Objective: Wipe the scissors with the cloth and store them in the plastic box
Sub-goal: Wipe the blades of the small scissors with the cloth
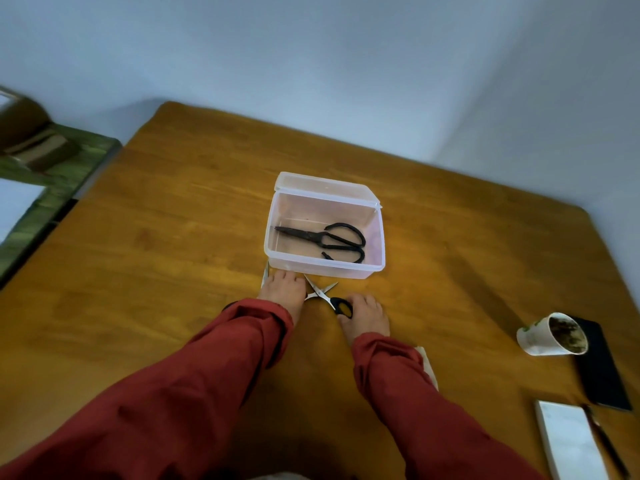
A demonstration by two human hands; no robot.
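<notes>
Inside the clear plastic box [322, 270], its hinged lid open, a pair of large black iron scissors [325, 239] already lies stored. Just before it on the brown wooden bench [173, 237], the right hand [365, 315] curls its fingers round the black handle of small steel-bladed scissors [321, 292], blades splayed, while the left hand [282, 289] lies flat beside them, fingers fairly straight, gripping nothing I can see. This pair likely awaits wiping and boxing; what may be the pale cloth [428, 367] peeks from under the right sleeve [398, 375].
</notes>
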